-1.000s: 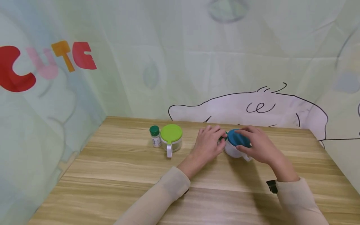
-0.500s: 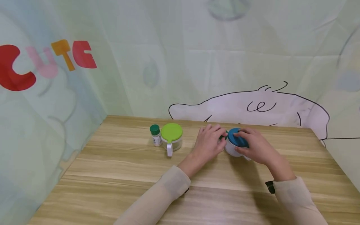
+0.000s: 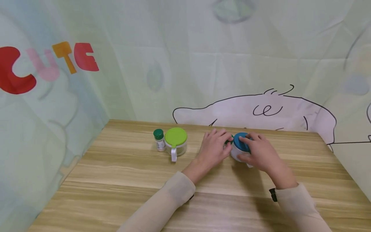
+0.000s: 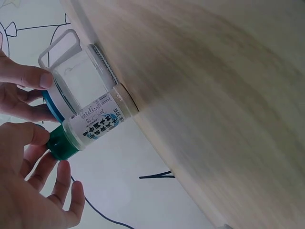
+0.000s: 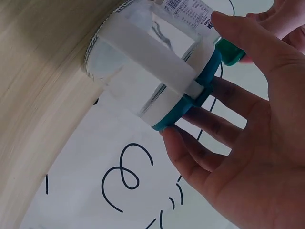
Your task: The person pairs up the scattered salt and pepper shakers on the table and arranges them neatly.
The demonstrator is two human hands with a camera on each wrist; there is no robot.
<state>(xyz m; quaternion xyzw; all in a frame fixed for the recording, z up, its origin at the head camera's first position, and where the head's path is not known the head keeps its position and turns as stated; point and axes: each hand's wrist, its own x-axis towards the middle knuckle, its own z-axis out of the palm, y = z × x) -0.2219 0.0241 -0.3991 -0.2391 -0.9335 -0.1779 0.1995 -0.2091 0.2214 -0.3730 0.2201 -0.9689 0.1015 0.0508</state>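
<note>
My left hand pinches the green cap of a small clear seasoning bottle with a printed label. That bottle stands upright on the table, mostly hidden behind the hand in the head view. Right beside it is a clear seasoning jar with a white handle and a blue lid. My right hand holds the jar around its lid, index finger over the top and thumb at the near side. In the left wrist view, jar and bottle stand side by side with their bases on the wood.
To the left, another jar with a green lid and a white handle stands close beside a second green-capped bottle. The wooden table ends at the back against a printed cloth.
My right hand has shifted slightly left, farther over the blue lid. The jar's handle has swung a little toward the front left. My left hand stays put on the bottle.
</note>
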